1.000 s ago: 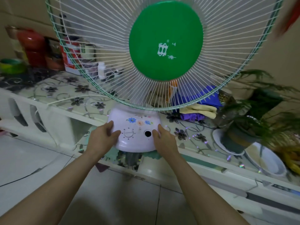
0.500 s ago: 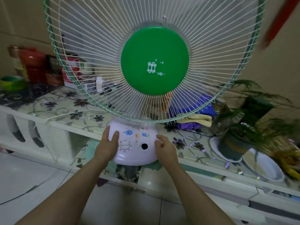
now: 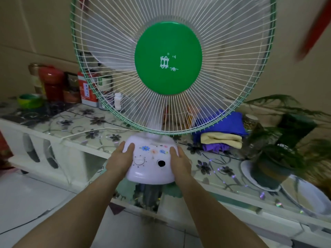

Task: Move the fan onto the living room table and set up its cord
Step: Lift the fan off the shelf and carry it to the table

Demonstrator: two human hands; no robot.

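Note:
A table fan (image 3: 168, 58) with a white wire cage, green rim and green centre disc fills the middle of the view. Its pale lilac base (image 3: 151, 163) has flower decals, a dial and a black hole. My left hand (image 3: 120, 160) grips the base's left side and my right hand (image 3: 180, 161) grips its right side. The base hangs over the front edge of the glass-topped floral table (image 3: 75, 126). A white cord (image 3: 93, 131) trails from behind the fan leftward across the tabletop.
Red tins, jars and a green bowl (image 3: 30, 101) stand at the table's back left. Folded blue, yellow and purple cloths (image 3: 222, 135) lie right of the fan. A potted plant (image 3: 274, 158) on a white saucer and a white plate (image 3: 308, 197) sit at right. White tiled floor below.
The fan has come lower in view and slightly nearer, still held by both hands on the base; the grip is unchanged.

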